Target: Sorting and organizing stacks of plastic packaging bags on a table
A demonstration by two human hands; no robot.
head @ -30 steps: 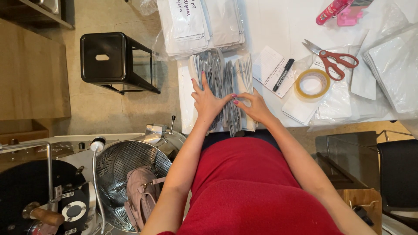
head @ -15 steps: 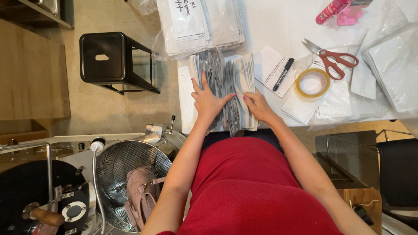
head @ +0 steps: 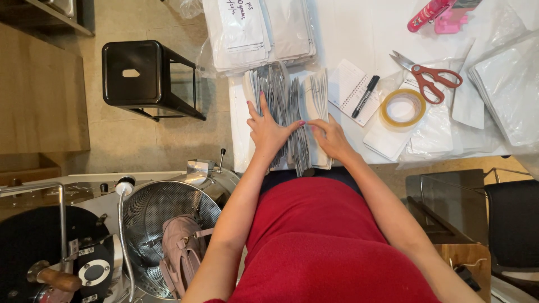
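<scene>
While I look down from the head camera, my left hand (head: 268,130) lies flat and spread on a fanned row of grey and white pouches (head: 289,106) at the near edge of the white table (head: 359,33). Its fingers are apart and point away from me, pressing on the grey pouches; nothing is clamped in it. My right hand (head: 330,137) rests on the white end of the same row, fingers curled toward the left hand, fingertips touching the pouch edges. Whether it pinches one pouch or only presses on them I cannot tell, since the fingers hide the contact.

Beyond the row sits a stack of white bags (head: 258,31), touching its far end. Just right of the pouches lie a notepad (head: 348,87) with a black pen (head: 365,96) across it, then a tape roll (head: 402,108) and red-handled scissors (head: 429,78) on loose clear bags. A pink tool (head: 438,12) lies at the far edge.

Left of the table stands a black stool (head: 140,76) on the floor. Below my left arm is a round perforated metal drum (head: 163,224) with a pink handbag (head: 179,252) resting inside it.
</scene>
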